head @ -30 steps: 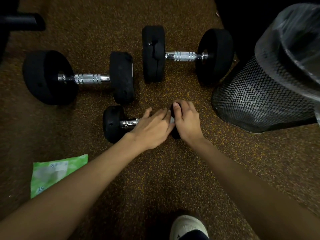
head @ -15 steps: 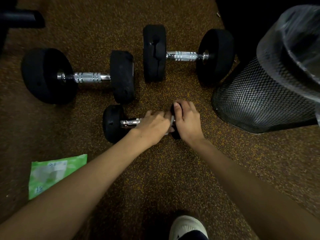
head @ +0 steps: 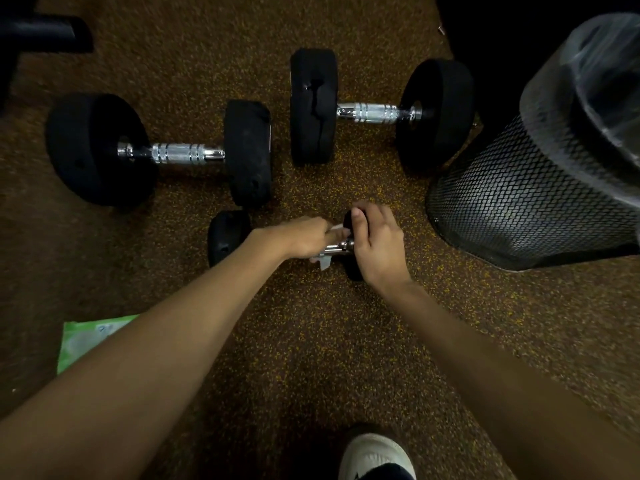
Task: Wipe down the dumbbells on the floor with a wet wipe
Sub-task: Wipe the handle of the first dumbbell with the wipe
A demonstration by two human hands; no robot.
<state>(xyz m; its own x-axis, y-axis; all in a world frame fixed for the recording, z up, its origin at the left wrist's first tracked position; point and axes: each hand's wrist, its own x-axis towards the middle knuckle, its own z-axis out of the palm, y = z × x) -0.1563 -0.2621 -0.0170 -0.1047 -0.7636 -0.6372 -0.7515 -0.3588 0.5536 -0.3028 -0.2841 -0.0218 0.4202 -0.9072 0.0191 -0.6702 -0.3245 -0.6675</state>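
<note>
A small black dumbbell [head: 227,235] with a chrome handle lies on the speckled floor in front of me. My left hand [head: 304,239] is curled round its handle with a white wet wipe [head: 325,263] wrapped under the fingers; a scrap of the wipe hangs below. My right hand [head: 375,242] grips the dumbbell's right head, mostly hiding it. Two larger black dumbbells lie beyond: one at the left [head: 159,152], one at the centre right [head: 377,110].
A black mesh waste bin [head: 519,195] with a clear liner lies tipped at the right. A green wet-wipe packet [head: 86,337] lies on the floor at the lower left, partly under my left forearm. My white shoe [head: 375,455] shows at the bottom. A dark bar [head: 45,34] sits top left.
My left hand has closed round the handle and turned, so the wipe now shows beneath it. My right hand stays on the right head.
</note>
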